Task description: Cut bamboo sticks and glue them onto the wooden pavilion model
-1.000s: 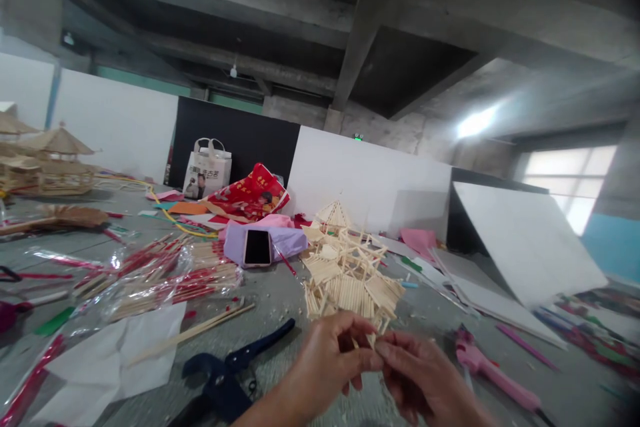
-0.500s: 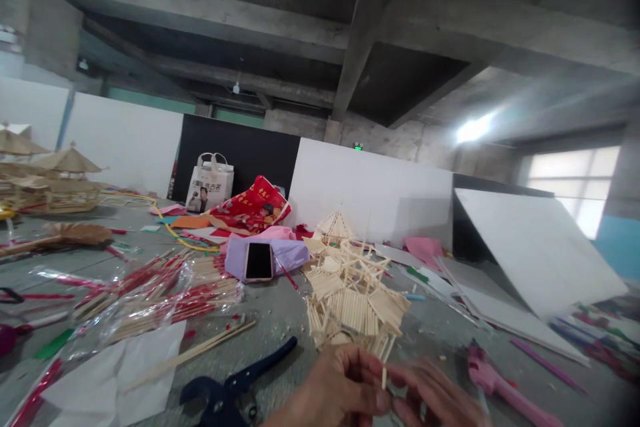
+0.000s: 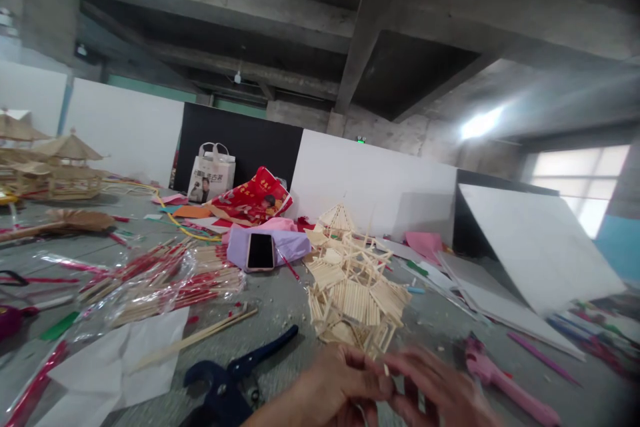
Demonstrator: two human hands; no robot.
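My left hand [image 3: 340,383] is closed in a pinch at the lower middle, with a short wooden stick [image 3: 386,369] at its fingertips. Against it, my right hand [image 3: 435,383] brings its thumb and fingers to the same stick; that hand is somewhat blurred. Only the pale tip of the stick shows, the remainder being covered by fingers. Just beyond both hands stands a model pavilion built of wooden sticks [image 3: 353,303], with slatted roof panels and a pointed top. Its near base is partly hidden behind my hands.
Dark blue cutters [image 3: 220,387] lie left of my hands, a pink glue gun [image 3: 505,383] to the right. Bagged sticks [image 3: 175,287], white paper [image 3: 120,373] and a phone [image 3: 261,251] on purple cloth spread leftward. A white board [image 3: 540,247] leans at right.
The view has tilted slightly, shifting the table items a little. My fingers have turned around the stick, so less of it shows now. Both hands stay together in front of the model.
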